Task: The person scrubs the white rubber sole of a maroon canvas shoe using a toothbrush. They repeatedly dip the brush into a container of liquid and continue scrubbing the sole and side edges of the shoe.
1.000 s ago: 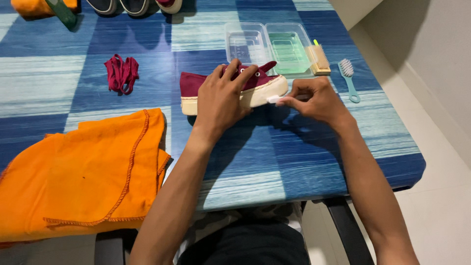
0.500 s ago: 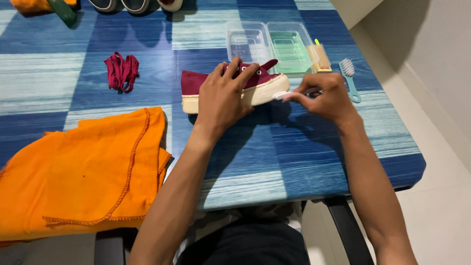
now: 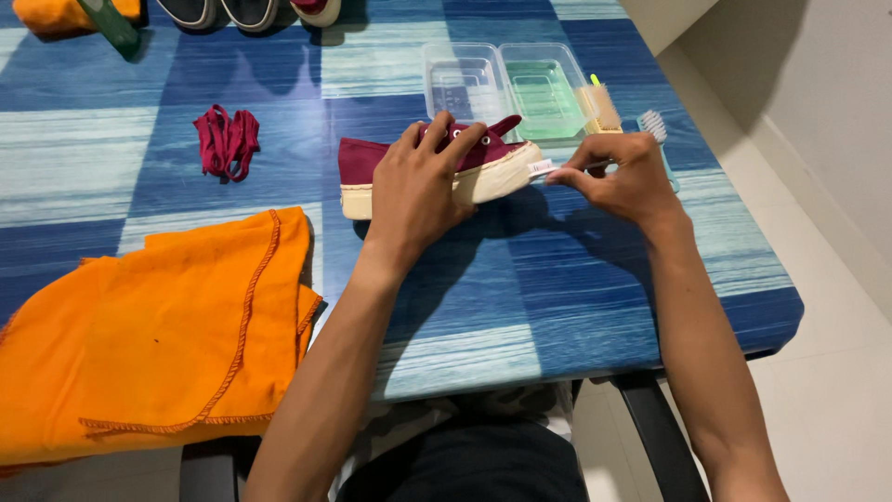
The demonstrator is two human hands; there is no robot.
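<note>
Maroon canvas sneaker with a cream rubber sole lies on its side on the blue-and-white striped table, its toe pointing toward the right hand. From the head view, the left hand presses flat over the shoe's middle, fingers spread and curled across the upper. The right hand is closed in a pinch on a small white brush head touching the sole's toe end. Just behind the sneaker sits a clear plastic two-compartment tray, its right compartment tinted green. A wooden scrub brush leans at the tray's right edge, and a pale blue toothbrush lies beside it. Left of the sneaker rest bundled maroon laces; nearer the person spreads an orange stitched cloth.
</note>
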